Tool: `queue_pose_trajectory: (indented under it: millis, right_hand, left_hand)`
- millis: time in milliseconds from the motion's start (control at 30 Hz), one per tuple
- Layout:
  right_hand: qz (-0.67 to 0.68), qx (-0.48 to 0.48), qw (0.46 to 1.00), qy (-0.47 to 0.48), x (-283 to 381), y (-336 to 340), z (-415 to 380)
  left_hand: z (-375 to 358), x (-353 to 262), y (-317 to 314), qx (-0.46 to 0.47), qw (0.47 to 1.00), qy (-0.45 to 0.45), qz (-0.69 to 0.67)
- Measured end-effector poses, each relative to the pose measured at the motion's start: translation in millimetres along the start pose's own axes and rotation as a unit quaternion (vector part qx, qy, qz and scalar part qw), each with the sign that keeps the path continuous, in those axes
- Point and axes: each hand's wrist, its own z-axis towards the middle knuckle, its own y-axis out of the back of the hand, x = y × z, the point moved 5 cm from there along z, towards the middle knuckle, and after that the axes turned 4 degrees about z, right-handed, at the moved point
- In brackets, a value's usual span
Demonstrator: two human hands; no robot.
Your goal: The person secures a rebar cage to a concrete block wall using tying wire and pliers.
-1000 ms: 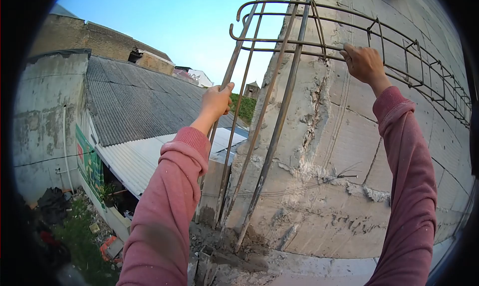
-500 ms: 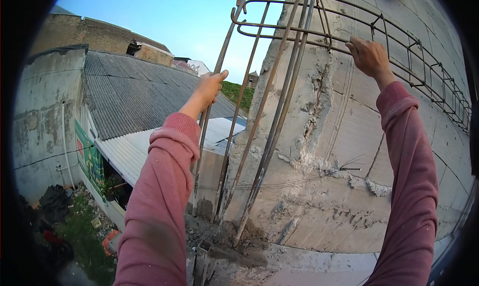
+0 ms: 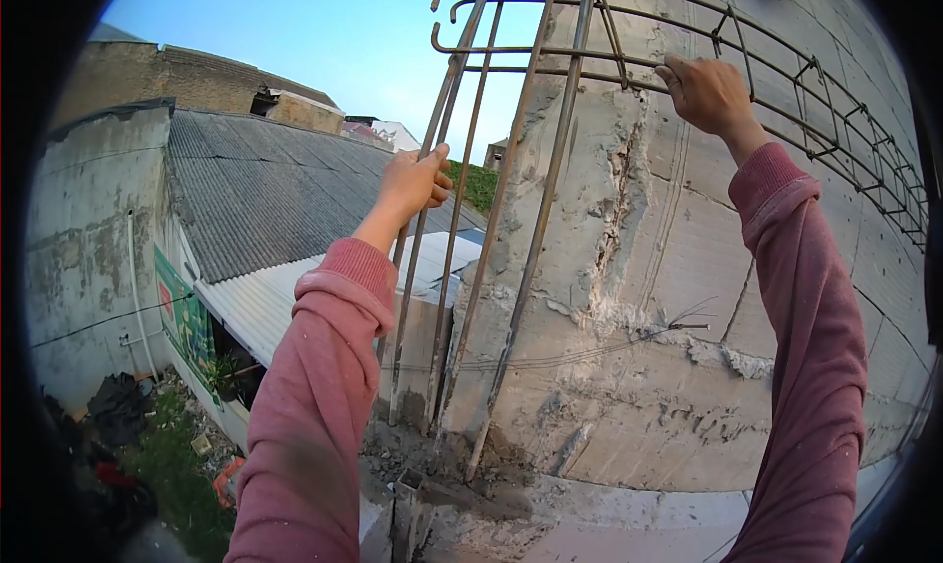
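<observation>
My left hand (image 3: 411, 182) is wrapped round an upright rebar rod at the left of a group of rods. My right hand (image 3: 709, 96) grips a lower bar of the long rebar cage (image 3: 805, 101), its fingers closed over it. The cage runs from the top centre down to the right edge, and its hooked ends reach past the upright rods (image 3: 555, 170) at upper left. At their feet the rods stand in rough mortar beside the concrete wall.
A block wall (image 3: 688, 268) with a cracked column edge fills the right side. Thin wires (image 3: 609, 352) stick out of it. Lower left lie a corrugated roof (image 3: 265, 180), a green banner (image 3: 185, 308) and the ground far below, with debris.
The cage's hooked ends and my right hand have shifted left. The upright rods have spread differently, with one now nearer my left hand. My view has turned slightly.
</observation>
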Motion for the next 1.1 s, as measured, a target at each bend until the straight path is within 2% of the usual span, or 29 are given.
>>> queue_pose_trajectory:
  millis: [133, 233, 500, 700, 867, 1100]
  right_hand:
    - [-0.002, -0.002, 1.0, -0.007, -1, -10, -4]
    - [0.007, -0.004, 1.0, -0.02, -2, -13, -8]
    - [0.024, -0.023, 0.998, -0.046, 10, -2, -8]
    - [0.058, -0.005, 0.996, -0.065, 26, 10, -13]
    - [0.067, 0.059, 0.992, -0.091, 35, 6, -27]
    - [0.07, 0.033, 0.994, -0.083, 42, 10, -35]
  left_hand:
    - [5, 6, 4, 0.031, 0.999, 0.017, -0.018]
    - [4, 6, 3, 0.024, 0.999, 0.006, 0.028]
    - [-3, 1, -1, -0.015, 0.999, -0.008, 0.04]
    - [-4, 1, 3, 0.009, 0.999, -0.016, 0.033]
    - [-2, 4, -2, 0.009, 0.999, -0.005, 0.037]
    - [-3, 9, -2, 0.02, 0.999, -0.013, 0.028]
